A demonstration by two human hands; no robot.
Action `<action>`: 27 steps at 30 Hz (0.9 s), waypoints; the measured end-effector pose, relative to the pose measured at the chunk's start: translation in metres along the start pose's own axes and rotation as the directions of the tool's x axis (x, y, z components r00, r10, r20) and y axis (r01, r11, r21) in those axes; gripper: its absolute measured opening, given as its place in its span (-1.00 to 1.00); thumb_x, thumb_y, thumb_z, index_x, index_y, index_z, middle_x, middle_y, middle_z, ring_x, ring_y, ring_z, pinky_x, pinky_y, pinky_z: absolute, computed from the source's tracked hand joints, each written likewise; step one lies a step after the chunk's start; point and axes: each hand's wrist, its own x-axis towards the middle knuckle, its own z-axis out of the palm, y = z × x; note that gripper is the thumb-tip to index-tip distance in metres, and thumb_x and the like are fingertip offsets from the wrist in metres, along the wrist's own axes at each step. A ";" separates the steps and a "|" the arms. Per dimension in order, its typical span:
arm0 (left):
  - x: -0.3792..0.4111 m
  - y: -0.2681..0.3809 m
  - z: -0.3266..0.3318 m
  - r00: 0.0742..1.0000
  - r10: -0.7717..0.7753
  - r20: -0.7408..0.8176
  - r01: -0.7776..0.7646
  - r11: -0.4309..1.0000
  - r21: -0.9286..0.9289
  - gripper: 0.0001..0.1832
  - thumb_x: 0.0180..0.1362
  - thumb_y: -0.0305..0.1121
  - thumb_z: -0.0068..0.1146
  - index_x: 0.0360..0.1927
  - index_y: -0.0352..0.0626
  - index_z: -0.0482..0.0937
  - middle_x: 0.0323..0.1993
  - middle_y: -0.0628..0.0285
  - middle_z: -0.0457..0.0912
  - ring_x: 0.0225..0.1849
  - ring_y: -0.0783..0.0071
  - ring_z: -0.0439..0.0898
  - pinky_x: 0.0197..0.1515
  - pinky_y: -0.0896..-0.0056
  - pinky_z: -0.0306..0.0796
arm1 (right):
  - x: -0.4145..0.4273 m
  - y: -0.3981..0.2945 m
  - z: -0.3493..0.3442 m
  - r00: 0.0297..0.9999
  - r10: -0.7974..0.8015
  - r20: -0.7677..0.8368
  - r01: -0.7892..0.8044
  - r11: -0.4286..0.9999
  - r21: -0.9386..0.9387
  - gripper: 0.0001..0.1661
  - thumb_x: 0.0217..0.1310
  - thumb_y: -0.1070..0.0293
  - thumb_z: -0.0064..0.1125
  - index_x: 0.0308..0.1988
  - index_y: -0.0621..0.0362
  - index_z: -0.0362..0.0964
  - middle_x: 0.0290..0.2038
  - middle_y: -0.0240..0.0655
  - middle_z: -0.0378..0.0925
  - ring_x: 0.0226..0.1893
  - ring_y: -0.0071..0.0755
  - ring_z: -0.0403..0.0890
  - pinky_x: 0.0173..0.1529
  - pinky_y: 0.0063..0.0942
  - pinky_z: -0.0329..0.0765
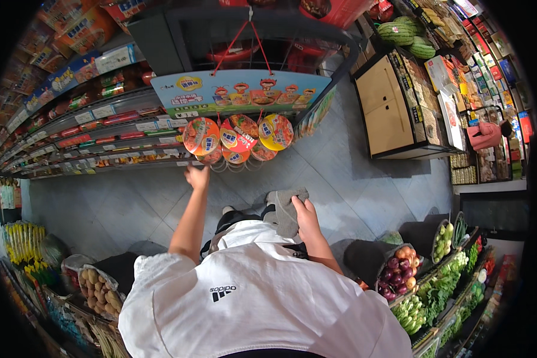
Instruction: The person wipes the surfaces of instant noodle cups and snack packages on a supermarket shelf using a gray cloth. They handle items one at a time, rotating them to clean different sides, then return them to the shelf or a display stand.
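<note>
My right hand (308, 219) grips a folded grey cloth (287, 212) in front of my white shirt. My left hand (197, 177) reaches forward beside the lowest shelf edge, thumb and fingers apart. No object shows in it, though its fingertips are slightly blurred. Just beyond it, several round cup-noodle tubs (238, 133) with red, orange and yellow lids sit in a hanging wire rack (246, 167). Whether the left fingertips touch the rack or the shelf, I cannot tell. Above the tubs a printed cardboard sign (241, 93) hangs by a red cord.
Shelves of packaged food (103, 118) run along the left. A wooden cabinet (382, 107) with bins stands at the right, watermelons (402, 36) behind it. Potatoes (98, 291), onions (398, 270) and leafy greens (438, 286) line stands near me. A person in pink (485, 134) stands far right. The floor (116, 210) is tiled.
</note>
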 end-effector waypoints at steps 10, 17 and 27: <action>-0.095 -0.014 -0.106 0.988 0.100 0.118 -0.057 0.944 -0.326 -0.46 -0.11 -0.36 0.33 0.00 -0.20 0.43 -0.02 0.06 0.41 0.05 0.18 0.40 0.13 0.24 0.28 | 0.044 -0.105 0.023 0.767 -0.169 0.619 0.342 0.924 -0.170 -0.66 0.20 0.36 0.14 -0.04 0.25 0.41 -0.17 -0.42 0.54 -0.15 -0.58 0.48 -0.01 -0.54 0.40; -0.092 0.079 -0.151 0.975 0.101 0.198 0.091 0.633 -0.769 -0.60 -0.02 -0.48 0.24 -0.05 -0.23 0.47 -0.09 0.21 0.52 -0.01 0.45 0.44 0.05 0.44 0.32 | 0.048 -0.143 0.037 0.317 -0.018 0.948 0.635 0.747 -0.198 -0.73 0.10 0.49 0.18 -0.14 0.31 0.48 -0.22 -0.40 0.58 -0.20 -0.61 0.49 -0.04 -0.55 0.41; -0.119 0.116 -0.148 0.997 0.058 0.060 -0.003 0.740 -0.672 -0.64 0.05 -0.50 0.20 -0.03 -0.20 0.47 -0.13 0.26 0.49 -0.11 0.54 0.45 -0.01 0.52 0.35 | 0.070 -0.140 0.013 0.616 -0.252 0.746 0.451 0.889 -0.072 -0.68 0.11 0.39 0.19 -0.12 0.32 0.44 -0.19 -0.34 0.56 -0.16 -0.57 0.49 -0.02 -0.54 0.40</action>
